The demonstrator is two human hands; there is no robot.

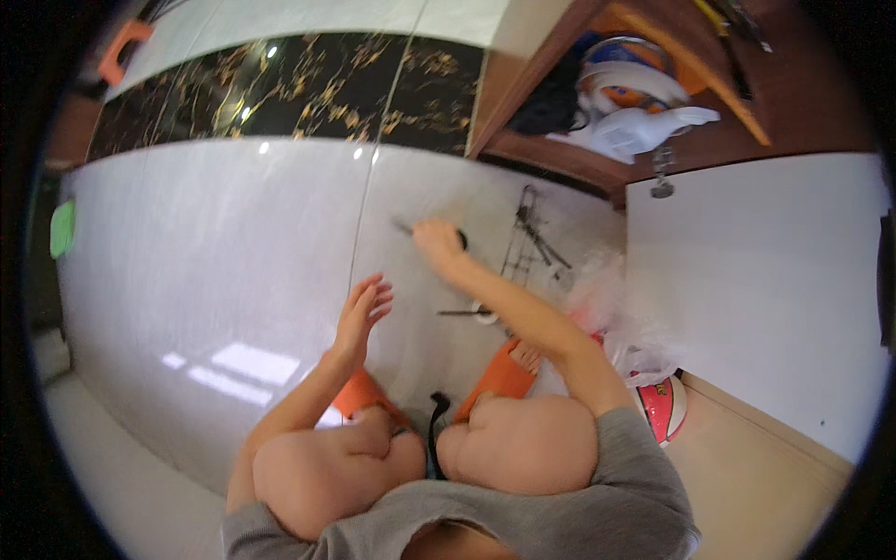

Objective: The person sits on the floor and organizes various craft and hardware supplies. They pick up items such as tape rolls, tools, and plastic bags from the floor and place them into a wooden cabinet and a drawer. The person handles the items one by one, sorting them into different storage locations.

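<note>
My right hand (439, 243) is closed around a dark, slim tool (404, 227) above the tiled floor (266, 210); motion blurs it, so its kind cannot be told. A black rounded part shows at the hand's right side. Over the tiles to the left, my left hand (364, 308) holds nothing, its fingers apart. Right of my right hand lies a thin black wire rack (518, 259) with dark rods (539, 241) across it. Nearer me, partly behind my right forearm, are a white roll or ring (484, 313) and a thin dark stick (456, 313).
A wooden cabinet (553, 63) holding a white plastic bottle (637, 133) stands at upper right, beside a white panel (742, 280). Clear plastic bags (630, 329) and a red-and-white shoe (661, 409) lie at right. My orange slippers (497, 374) rest on the floor.
</note>
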